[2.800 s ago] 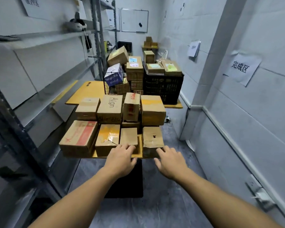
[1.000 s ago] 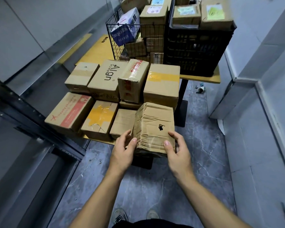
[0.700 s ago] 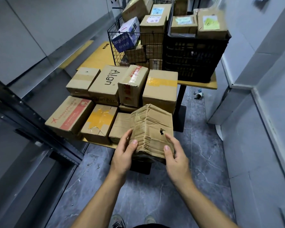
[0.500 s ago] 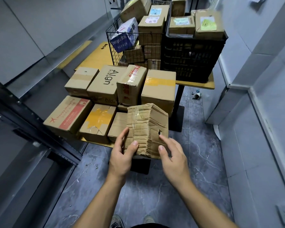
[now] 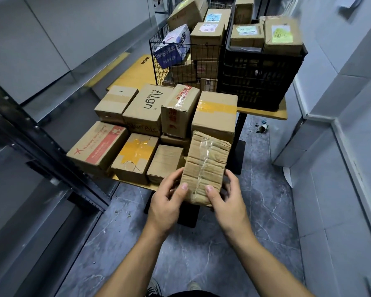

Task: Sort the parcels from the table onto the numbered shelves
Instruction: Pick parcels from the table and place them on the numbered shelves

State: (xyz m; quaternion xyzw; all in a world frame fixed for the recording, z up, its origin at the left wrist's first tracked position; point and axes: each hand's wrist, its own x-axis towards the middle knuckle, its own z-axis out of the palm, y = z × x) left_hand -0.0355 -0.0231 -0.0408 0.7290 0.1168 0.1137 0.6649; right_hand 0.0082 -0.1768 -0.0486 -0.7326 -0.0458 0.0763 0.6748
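The crumpled brown parcel (image 5: 206,166), ridged and bound with clear tape, hangs tilted just off the worktop's (image 5: 135,71) near edge; the left hand (image 5: 167,202) and right hand (image 5: 227,202) grip its lower end, thumbs on top; boxes (image 5: 135,155) crowd that edge; a shelf frame (image 5: 41,133) stands close on the left; open floor (image 5: 266,200) lies to the right.

Both bare forearms reach in from the near edge and converge toward the middle. The left hand (image 5: 166,203) grips the near left corner of a creased cardboard parcel (image 5: 206,166), thumb pressed flat on its top face, fingers curled round its left side. The right hand (image 5: 228,202) mirrors it at the near right corner, thumb on top, fingers wrapped round the right edge
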